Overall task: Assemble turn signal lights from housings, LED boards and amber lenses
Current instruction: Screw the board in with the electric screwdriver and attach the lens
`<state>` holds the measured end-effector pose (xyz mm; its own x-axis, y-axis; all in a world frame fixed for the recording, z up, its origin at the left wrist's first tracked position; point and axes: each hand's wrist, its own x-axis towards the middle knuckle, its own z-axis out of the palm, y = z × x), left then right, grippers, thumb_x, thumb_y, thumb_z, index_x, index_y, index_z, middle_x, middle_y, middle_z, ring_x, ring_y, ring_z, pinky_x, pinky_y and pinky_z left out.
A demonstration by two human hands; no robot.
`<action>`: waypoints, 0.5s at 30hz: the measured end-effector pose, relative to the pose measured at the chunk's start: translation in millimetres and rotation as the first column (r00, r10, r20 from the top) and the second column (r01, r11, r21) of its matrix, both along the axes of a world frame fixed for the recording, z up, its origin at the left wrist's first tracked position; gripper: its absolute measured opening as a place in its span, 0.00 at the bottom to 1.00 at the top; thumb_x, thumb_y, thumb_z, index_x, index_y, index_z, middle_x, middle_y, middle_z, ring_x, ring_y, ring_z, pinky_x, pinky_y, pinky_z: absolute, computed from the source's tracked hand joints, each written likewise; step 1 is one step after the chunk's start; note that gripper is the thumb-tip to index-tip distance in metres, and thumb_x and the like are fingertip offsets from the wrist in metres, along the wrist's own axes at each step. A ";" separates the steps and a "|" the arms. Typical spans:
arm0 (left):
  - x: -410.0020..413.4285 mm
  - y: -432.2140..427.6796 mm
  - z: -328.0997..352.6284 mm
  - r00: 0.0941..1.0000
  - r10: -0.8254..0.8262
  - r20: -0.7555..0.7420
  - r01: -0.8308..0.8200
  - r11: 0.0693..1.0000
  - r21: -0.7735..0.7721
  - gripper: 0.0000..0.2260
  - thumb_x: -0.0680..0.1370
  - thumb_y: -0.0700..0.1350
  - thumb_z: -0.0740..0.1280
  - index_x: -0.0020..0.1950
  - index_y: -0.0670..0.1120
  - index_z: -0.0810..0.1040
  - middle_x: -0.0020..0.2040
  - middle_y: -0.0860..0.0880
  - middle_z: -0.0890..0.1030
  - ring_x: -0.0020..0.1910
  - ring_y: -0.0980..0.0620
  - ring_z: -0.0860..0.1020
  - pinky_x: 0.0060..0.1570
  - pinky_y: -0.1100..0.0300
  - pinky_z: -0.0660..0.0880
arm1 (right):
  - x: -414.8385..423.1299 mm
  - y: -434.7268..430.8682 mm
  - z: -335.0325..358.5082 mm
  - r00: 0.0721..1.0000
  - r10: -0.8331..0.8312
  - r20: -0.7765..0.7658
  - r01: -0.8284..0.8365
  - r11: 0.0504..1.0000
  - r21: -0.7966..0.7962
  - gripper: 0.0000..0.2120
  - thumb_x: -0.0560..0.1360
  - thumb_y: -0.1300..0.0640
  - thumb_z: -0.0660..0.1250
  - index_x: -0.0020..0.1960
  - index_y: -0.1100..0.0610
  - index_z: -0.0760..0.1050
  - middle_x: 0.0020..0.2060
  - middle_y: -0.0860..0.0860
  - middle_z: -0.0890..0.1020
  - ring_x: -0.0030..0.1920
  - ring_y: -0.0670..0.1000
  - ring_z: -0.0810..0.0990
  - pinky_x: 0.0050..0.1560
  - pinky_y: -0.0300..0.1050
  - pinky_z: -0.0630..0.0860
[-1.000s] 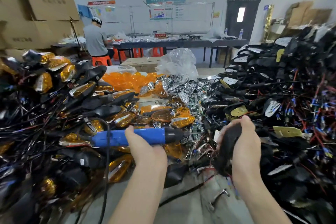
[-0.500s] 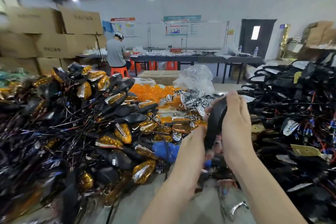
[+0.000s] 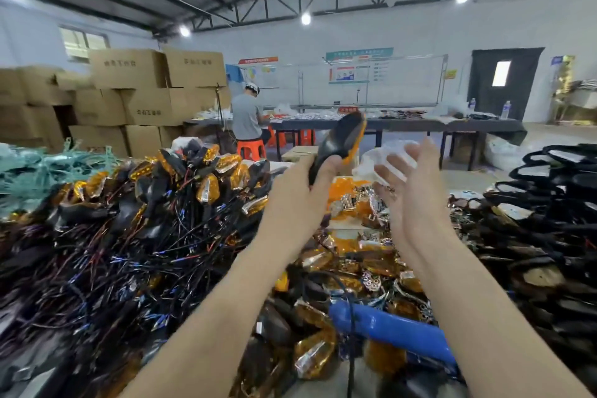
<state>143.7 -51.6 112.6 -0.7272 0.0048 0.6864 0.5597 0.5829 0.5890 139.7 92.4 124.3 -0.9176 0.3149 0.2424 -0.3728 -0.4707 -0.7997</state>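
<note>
Left hand is raised above the bench, its fingers and thumb curled round the lower end of a black teardrop-shaped turn signal housing with an amber lens along one edge. The housing stands tilted up and to the right, clear of the piles below. Right hand is held up just beside it, palm facing left, fingers spread and straight, holding nothing. It does not touch the housing, and its fingertips are blurred.

Layout, left to right:
- Tangle of pale green plastic straps at the far left.
- Stack of brown cardboard cartons behind it.
- Heap of black-and-amber finished lights with trailing wires.
- Seated person in a grey shirt on an orange stool, at a long dark table.
- Loose amber lenses and silver reflectors between the forearms.
- Blue corded electric screwdriver, lying on parts under the right forearm.
- Pile of bare black plastic housings at the right.
</note>
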 end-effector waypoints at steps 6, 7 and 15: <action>-80.5 -94.7 4.7 0.878 0.460 0.130 -0.439 0.884 -0.160 0.17 0.84 0.57 0.56 0.57 0.48 0.78 0.40 0.53 0.78 0.35 0.55 0.73 0.34 0.59 0.67 | -25.1 18.5 -63.6 0.988 -0.042 0.146 0.040 0.999 0.016 0.15 0.86 0.47 0.55 0.67 0.52 0.70 0.57 0.51 0.78 0.49 0.49 0.82 0.44 0.43 0.77; -93.8 -106.7 4.8 0.840 0.516 0.168 -0.483 0.852 -0.202 0.17 0.84 0.55 0.55 0.59 0.45 0.77 0.44 0.49 0.79 0.38 0.50 0.74 0.39 0.56 0.69 | -28.7 23.9 -70.7 0.984 -0.061 0.168 0.059 0.998 0.017 0.15 0.86 0.47 0.56 0.68 0.52 0.70 0.56 0.51 0.78 0.48 0.49 0.82 0.42 0.42 0.77; -129.9 -134.5 -16.4 0.686 0.707 0.171 -0.569 0.668 -0.480 0.19 0.84 0.46 0.56 0.74 0.41 0.67 0.69 0.38 0.72 0.65 0.35 0.72 0.57 0.43 0.72 | -41.8 57.9 -94.6 0.957 -0.190 0.218 0.156 0.974 0.164 0.08 0.85 0.46 0.56 0.57 0.47 0.71 0.52 0.50 0.78 0.45 0.50 0.83 0.52 0.52 0.80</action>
<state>13.8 -186.1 96.2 -0.8129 -0.3519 0.4641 -0.2150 0.9218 0.3225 97.9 150.3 29.7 -0.8882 0.4516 0.0847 -0.2357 -0.2893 -0.9278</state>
